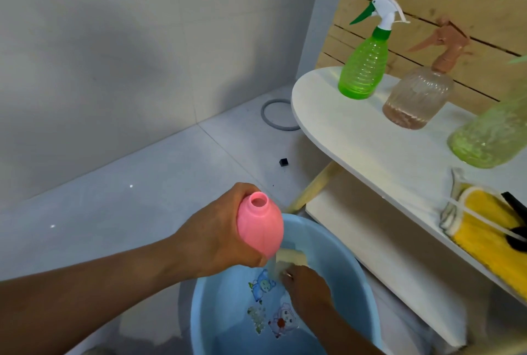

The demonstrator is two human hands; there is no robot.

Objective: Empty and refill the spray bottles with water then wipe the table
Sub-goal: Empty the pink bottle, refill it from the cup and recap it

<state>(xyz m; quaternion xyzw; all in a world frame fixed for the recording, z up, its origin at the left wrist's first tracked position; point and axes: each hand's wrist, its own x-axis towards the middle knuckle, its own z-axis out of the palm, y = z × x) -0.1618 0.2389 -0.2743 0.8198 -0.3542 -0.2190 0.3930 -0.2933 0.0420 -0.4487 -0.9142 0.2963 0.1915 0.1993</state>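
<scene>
My left hand (pixel 216 236) grips a pink bottle (pixel 258 223) with no spray head, its open mouth tilted up, over the rim of a blue basin (pixel 362 277). Inside the basin my right hand (pixel 309 287) holds a pale cream cup (pixel 292 257), partly hidden behind the pink bottle. On the white table (pixel 356 138) stand a green spray bottle (pixel 366 63) with a white and green trigger, a clear ribbed spray bottle (pixel 417 95) with a brown trigger and a little liquid, and a pale green bottle (pixel 493 135) cut by the right edge.
A yellow cloth (pixel 484 226) with a black object on it lies at the table's right edge. Beneath the top sits a lower shelf (pixel 370 235). A grey ring (pixel 278 114) and a small black cube (pixel 283 162) lie on the tiled floor. Wooden slats back the table.
</scene>
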